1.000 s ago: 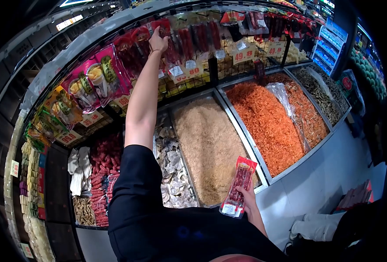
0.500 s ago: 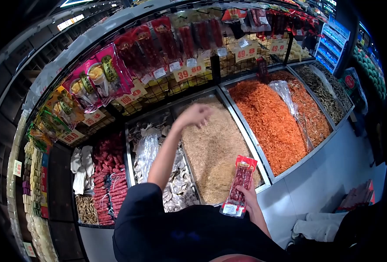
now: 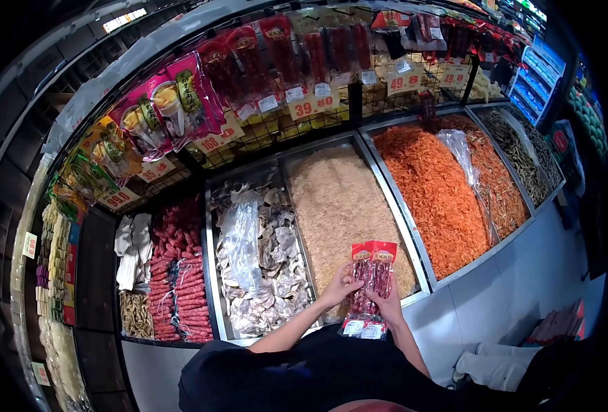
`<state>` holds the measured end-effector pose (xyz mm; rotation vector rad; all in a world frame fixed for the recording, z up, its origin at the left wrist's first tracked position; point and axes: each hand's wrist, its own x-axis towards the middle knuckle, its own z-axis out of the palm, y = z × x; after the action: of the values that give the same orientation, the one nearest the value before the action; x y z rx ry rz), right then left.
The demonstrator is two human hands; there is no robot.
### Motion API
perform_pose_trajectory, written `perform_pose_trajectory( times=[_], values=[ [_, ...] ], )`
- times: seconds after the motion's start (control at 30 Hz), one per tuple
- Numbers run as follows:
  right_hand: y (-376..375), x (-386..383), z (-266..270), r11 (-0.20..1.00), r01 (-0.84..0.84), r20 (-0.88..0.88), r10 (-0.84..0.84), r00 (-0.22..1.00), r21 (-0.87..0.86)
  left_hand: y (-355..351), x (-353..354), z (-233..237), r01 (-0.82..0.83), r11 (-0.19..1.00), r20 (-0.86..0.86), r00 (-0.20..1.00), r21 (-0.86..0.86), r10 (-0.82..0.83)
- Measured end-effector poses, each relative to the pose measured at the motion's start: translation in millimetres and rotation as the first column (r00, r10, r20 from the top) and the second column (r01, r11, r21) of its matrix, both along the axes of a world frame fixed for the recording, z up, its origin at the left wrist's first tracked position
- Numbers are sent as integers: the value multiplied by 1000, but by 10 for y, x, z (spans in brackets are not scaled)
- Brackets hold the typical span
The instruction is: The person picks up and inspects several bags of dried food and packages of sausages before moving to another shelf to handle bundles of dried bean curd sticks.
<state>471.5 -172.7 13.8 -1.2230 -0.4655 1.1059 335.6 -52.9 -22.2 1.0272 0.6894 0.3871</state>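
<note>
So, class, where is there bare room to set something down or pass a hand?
Bare: the pale surface between the orange heap and the white trousers; I can't tell if it's level. A hand could probably pass over the tan heap, between the price card and the held packs. Crowded: the hanging packs and the sausages.

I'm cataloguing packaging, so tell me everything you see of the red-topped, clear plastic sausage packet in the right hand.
The red-topped, clear plastic sausage packet is long and narrow, showing dark red contents, with a white printed label at its lower end. It looks glossy and closed; the small print is unreadable. The bare right hand grips it, red end pointing away from the body, beside a matching red-topped packet.
</note>
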Motion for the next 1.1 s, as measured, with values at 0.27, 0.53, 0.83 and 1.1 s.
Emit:
perform_pose_trajectory(
  times=[0.27,0.53,0.83,1.1],
  values=[
    [-9,52,131,999,35,-49,-36,998,-21,1114,-183,875,-300,949,277,924,93,265],
    [-76,54,120,998,54,-67,-56,996,-23,2511,-216,3041,-422,495,456,888,760,57],
    [-130,12,86,993,116,-103,-118,988,-21,3388,-25,3662,-405,-26,379,831,914,407],
    [-185,32,90,987,155,-90,-158,983,-42,3297,37,3635,-391,-6,355,828,920,434]
  ],
)
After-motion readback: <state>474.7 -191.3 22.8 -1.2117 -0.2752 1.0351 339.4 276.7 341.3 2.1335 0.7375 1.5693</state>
